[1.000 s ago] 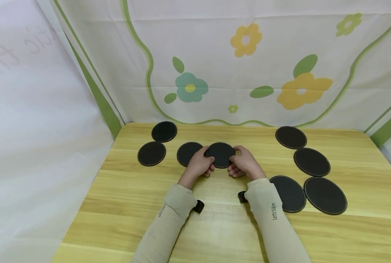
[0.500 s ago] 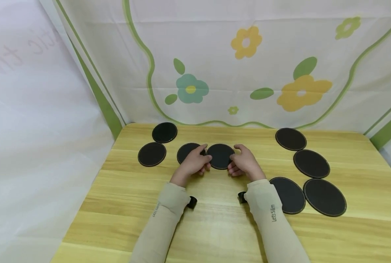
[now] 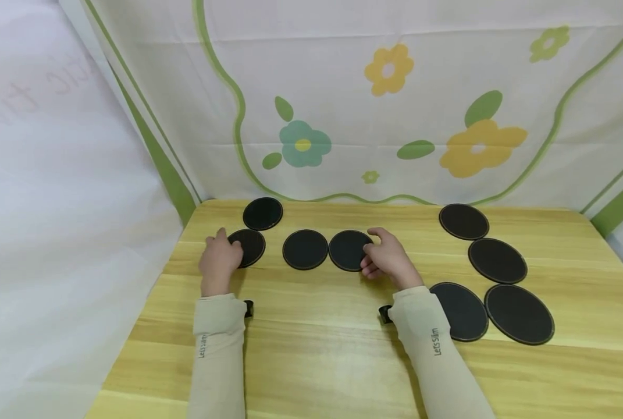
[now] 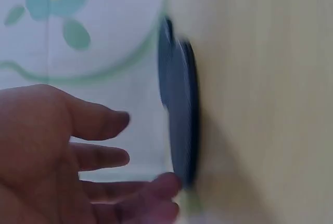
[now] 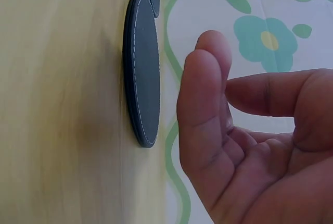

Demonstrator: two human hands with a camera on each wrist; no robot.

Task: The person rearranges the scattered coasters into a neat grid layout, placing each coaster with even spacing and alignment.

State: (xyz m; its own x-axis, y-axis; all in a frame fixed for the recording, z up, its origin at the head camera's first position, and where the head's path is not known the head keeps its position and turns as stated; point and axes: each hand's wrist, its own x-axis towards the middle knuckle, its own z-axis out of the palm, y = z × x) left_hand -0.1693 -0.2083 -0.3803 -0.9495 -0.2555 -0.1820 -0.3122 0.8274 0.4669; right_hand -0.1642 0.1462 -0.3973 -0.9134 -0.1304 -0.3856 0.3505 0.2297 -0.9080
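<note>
Round black coasters with stitched edges lie flat on the wooden table. My left hand [image 3: 220, 262] is at the left side of the front-left coaster [image 3: 252, 249], partly covering it in the head view. In the left wrist view its fingers are spread, with fingertips right at that coaster's lower edge. Behind it lies the back-left coaster [image 3: 263, 213]. My right hand [image 3: 390, 259] hovers over the right edge of a middle coaster [image 3: 348, 250], holding nothing; the right wrist view shows space between its loosely bent fingers and the coaster. Another coaster [image 3: 305, 249] adjoins that one on the left.
On the right, several coasters [image 3: 497, 260] run in a bent line, one of them [image 3: 460, 311] partly behind the right sleeve. A white curtain [image 3: 342, 105] printed with flowers hangs at the table's back edge, and white cloth [image 3: 70, 233] hangs at the left.
My left hand has left the two middle coasters and moved left to the front-left coaster. The right hand stays almost in place beside the right one of the middle pair.
</note>
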